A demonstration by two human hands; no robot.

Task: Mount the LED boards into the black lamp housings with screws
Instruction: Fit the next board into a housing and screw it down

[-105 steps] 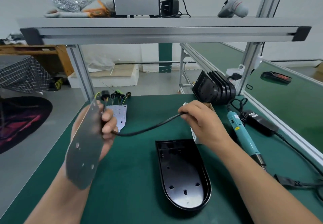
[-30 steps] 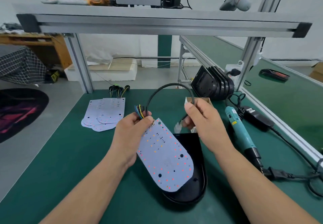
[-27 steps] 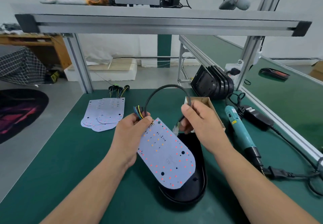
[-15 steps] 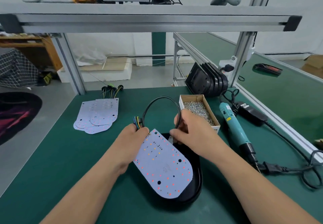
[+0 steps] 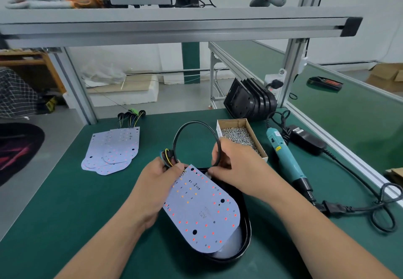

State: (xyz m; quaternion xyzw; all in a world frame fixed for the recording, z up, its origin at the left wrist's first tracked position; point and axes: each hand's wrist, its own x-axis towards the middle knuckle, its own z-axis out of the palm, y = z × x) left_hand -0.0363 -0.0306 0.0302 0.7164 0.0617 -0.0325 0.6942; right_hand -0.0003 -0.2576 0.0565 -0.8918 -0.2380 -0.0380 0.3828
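Observation:
A white LED board [image 5: 201, 209] with red and orange dots hangs tilted over the black lamp housing [image 5: 245, 235] on the green table. My left hand [image 5: 157, 182] grips the board's top left corner, where coloured wires come out. A black cable [image 5: 192, 126] loops up from there. My right hand [image 5: 235, 165] pinches that cable's free end at the housing's top rim; the cable tip is hidden behind the board.
More LED boards [image 5: 113, 150] lie stacked at the left. A cardboard box of screws [image 5: 239, 137] stands behind my right hand. A teal electric screwdriver [image 5: 285, 158] lies at the right with its power cord [image 5: 353, 206]. Black housings [image 5: 250, 100] are stacked at the back.
The board has come down closer to the housing. My right hand moved down with the cable end to the housing's top rim. The view tilted down slightly.

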